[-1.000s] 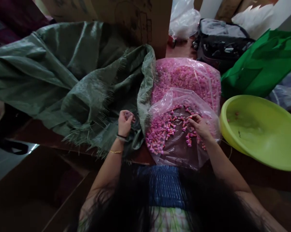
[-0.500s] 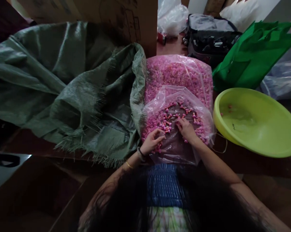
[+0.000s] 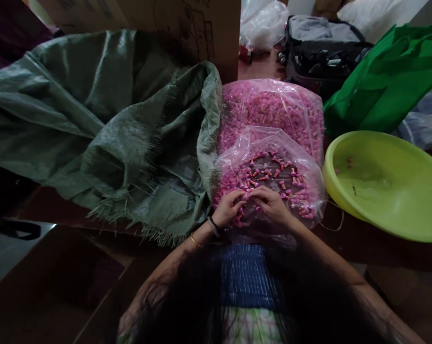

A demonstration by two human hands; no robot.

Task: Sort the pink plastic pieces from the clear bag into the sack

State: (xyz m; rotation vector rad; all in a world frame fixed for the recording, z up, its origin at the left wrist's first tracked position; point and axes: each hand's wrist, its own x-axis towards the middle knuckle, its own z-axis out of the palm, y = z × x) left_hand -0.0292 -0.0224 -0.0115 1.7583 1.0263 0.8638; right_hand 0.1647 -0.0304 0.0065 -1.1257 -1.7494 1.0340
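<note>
Small pink-capped pieces with orange-brown stems (image 3: 298, 193) lie loose in and on an open clear plastic bag (image 3: 273, 234) at the table's front. My left hand (image 3: 229, 208) is closed in a pinch at the bag's left side, around a small pink piece (image 3: 246, 195). Right beside it, my right hand (image 3: 271, 204) has its fingertips pressed together at the same piece, the two hands nearly touching. The fingers hide most of that piece. Behind them rests a large clear bag (image 3: 273, 102) packed with similar pink pieces.
On the left spreads a crumpled green woven sack (image 3: 104, 119) with frayed edges. A yellow-green basin (image 3: 388, 191) stands to the right, a few small pieces inside. Behind it are a green bag (image 3: 377, 91) and an open black suitcase (image 3: 319, 62). A cardboard box (image 3: 201, 43) rises at the back.
My right hand has moved left and toward me, from the loose pieces to my left hand. The fingertips of both hands now meet at a pink piece. The view has shifted slightly.
</note>
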